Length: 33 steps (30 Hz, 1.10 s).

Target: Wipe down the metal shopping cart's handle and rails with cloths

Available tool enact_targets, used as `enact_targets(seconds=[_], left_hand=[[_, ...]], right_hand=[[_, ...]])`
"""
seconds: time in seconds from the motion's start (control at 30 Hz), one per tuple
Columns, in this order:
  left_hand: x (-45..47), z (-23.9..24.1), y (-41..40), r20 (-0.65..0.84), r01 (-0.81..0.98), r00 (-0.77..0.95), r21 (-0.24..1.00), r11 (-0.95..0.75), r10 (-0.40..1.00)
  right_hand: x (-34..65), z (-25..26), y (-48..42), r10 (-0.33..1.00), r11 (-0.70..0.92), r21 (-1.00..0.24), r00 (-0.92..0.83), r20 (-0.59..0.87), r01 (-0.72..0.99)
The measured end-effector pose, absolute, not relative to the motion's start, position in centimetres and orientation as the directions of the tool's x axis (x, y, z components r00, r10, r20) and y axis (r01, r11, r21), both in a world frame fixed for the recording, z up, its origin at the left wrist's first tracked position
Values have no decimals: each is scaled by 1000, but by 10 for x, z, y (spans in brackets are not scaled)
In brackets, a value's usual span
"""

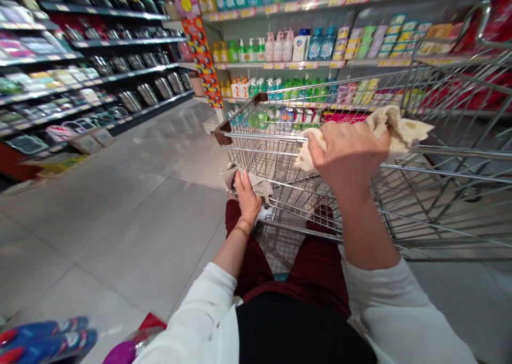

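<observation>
A metal shopping cart point(280, 198) stands right in front of my legs, its wire side facing me. My right hand point(348, 150) is wrapped round the cart's upper rail with a cream spotted cloth point(400, 129) in its grip; the cloth sticks out on both sides of the fist. Lower and to the left, my left hand point(247, 196) presses a greyish spotted cloth point(262, 185) against the wire near the cart's corner. Its fingers lie over the cloth, which hides the wire underneath.
Shelves of bottles point(280, 46) run along the back. Metal pots point(132, 100) and packaged goods fill shelves at the left. Grey floor tiles point(120, 209) extend left of the cart. Blue bottles point(48, 337) and a purple-topped item point(122, 352) are at the lower left.
</observation>
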State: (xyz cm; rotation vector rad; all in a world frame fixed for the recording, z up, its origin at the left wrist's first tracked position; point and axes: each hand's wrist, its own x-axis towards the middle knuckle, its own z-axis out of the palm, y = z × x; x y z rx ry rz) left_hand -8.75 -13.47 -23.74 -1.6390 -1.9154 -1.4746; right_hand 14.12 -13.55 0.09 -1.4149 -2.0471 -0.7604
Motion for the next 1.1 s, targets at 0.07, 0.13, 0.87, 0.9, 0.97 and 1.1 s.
enact_targets(seconds=[0.07, 0.13, 0.87, 0.9, 0.97, 1.1], left_hand=[[-88, -251, -140, 651, 832, -351, 547, -96, 673], [-90, -264, -148, 572, 823, -361, 567, -37, 736], [-67, -207, -152, 865, 859, -272, 415, -298, 421], [-67, -206, -151, 864, 862, -259, 409, -301, 432], [-67, -207, -148, 826, 878, -231, 405, -257, 514], [-70, -230, -146, 613, 929, -205, 366, -44, 763]], right_hand=[[140, 1, -135, 646, 282, 142, -297, 703, 949], [139, 0, -134, 652, 281, 128, -288, 701, 951], [137, -8, -125, 579, 333, 34, -233, 781, 942], [137, -7, -126, 585, 331, 35, -235, 776, 943], [137, -6, -127, 602, 327, 30, -233, 764, 944], [136, -4, -129, 629, 332, 9, -229, 743, 943]])
